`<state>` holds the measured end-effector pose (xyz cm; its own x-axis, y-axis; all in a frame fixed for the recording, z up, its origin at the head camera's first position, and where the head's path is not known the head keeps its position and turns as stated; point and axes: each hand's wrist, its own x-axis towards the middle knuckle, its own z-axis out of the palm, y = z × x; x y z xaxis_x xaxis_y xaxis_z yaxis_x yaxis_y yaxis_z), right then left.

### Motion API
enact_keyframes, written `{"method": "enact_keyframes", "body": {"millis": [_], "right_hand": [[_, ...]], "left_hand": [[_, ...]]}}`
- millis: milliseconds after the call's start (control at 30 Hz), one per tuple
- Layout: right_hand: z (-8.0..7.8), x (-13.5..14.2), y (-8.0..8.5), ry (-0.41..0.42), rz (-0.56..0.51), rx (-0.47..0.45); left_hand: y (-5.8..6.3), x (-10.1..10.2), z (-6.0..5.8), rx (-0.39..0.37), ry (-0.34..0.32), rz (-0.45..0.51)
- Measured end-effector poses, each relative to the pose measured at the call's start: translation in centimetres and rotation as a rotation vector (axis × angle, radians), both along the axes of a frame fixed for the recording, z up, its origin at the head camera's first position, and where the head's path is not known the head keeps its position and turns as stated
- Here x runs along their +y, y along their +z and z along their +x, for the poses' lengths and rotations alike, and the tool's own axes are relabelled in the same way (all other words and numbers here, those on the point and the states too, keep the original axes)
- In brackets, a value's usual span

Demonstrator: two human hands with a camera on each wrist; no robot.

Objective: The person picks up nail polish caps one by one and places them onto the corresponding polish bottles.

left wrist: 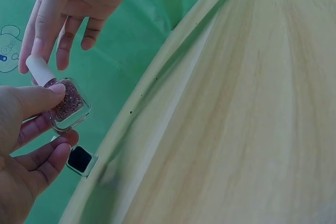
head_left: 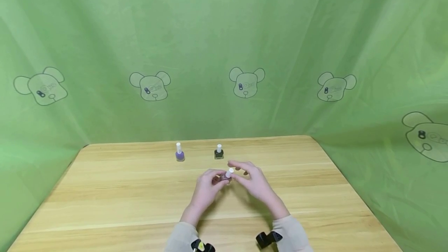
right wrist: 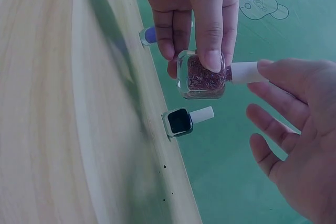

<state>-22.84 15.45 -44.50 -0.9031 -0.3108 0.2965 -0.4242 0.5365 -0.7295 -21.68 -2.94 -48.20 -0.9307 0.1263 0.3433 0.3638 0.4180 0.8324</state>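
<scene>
My left hand (head_left: 205,189) grips a clear square nail polish bottle (right wrist: 206,77) of dark pink glitter polish. Its thumb lies across the front of the glass, with fingers behind. The bottle's white cap (left wrist: 40,70) is on, pointing upward and tilted. My right hand (head_left: 254,181) is beside that cap. Its thumb tip touches or nearly touches the cap, while the other fingers are spread and loosely bent. In the head view the index finger appears apart from the cap. The bottle is held above the table.
Toward the back of the wooden table (head_left: 140,197) stand a purple nail polish bottle (head_left: 180,155) and a black nail polish bottle (head_left: 218,153), both with white caps. A green curtain (head_left: 196,42) printed with bear heads hangs behind and along the sides.
</scene>
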Motion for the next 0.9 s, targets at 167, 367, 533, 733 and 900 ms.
{"method": "enact_keyframes", "body": {"millis": [167, 367, 533, 733, 900], "right_hand": [[0.03, -0.03, 0.13, -0.010, 0.001, -0.004], [0.05, -0.24, 0.21, -0.064, 0.000, 0.003], [0.03, -0.38, 0.21, -0.125, -0.010, 0.001], [0.17, -0.42, 0.26, -0.182, -0.028, -0.026], [0.18, -0.49, 0.21, -0.199, -0.021, -0.002]], "left_hand": [[0.12, 0.06, 0.05, 0.004, -0.009, 0.009], [0.04, 0.19, 0.06, -0.007, -0.017, -0.007], [0.06, 0.34, 0.19, 0.001, -0.020, -0.023], [0.08, 0.58, 0.32, 0.014, -0.035, -0.030], [0.14, 0.65, 0.39, 0.016, -0.037, -0.038]]}}
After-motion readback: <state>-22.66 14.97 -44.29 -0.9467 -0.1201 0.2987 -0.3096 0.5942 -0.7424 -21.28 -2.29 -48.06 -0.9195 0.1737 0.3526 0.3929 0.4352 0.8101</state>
